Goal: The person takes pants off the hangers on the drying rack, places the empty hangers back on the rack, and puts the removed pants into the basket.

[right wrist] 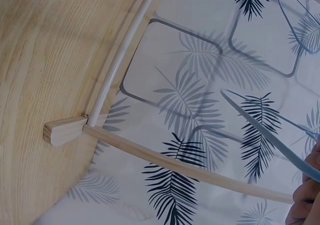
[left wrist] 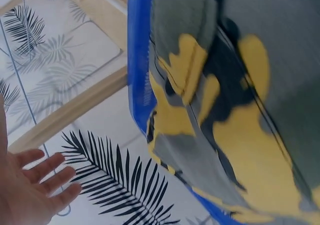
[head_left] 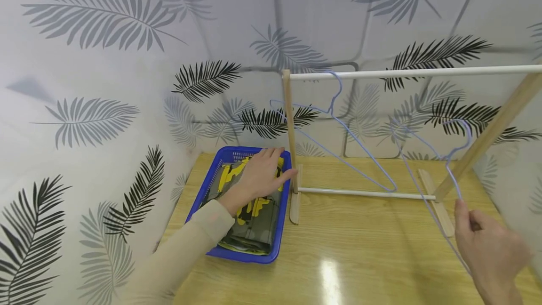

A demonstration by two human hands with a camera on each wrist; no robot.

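My right hand [head_left: 491,244] grips one end of a light blue wire hanger [head_left: 454,181], held up at the right in the head view. In the right wrist view the curled fingers [right wrist: 304,197] show at the edge, with the hanger [right wrist: 270,135] reaching out from them. My left hand [head_left: 262,175] is over a blue basket [head_left: 276,244], its fingers straight and thumb spread. A folded camouflage garment [head_left: 258,229] in grey-green, yellow and black lies inside. Seen from the left wrist, the open palm [left wrist: 35,190] is beside the garment [left wrist: 235,140], gripping nothing.
A rack with a white top bar [head_left: 402,72] and wooden posts [head_left: 290,131] stands behind, close to the basket's right side. Another blue hanger [head_left: 360,144] hangs from its left part. The wooden table [head_left: 338,244] meets a leaf-patterned wall covering [head_left: 106,84].
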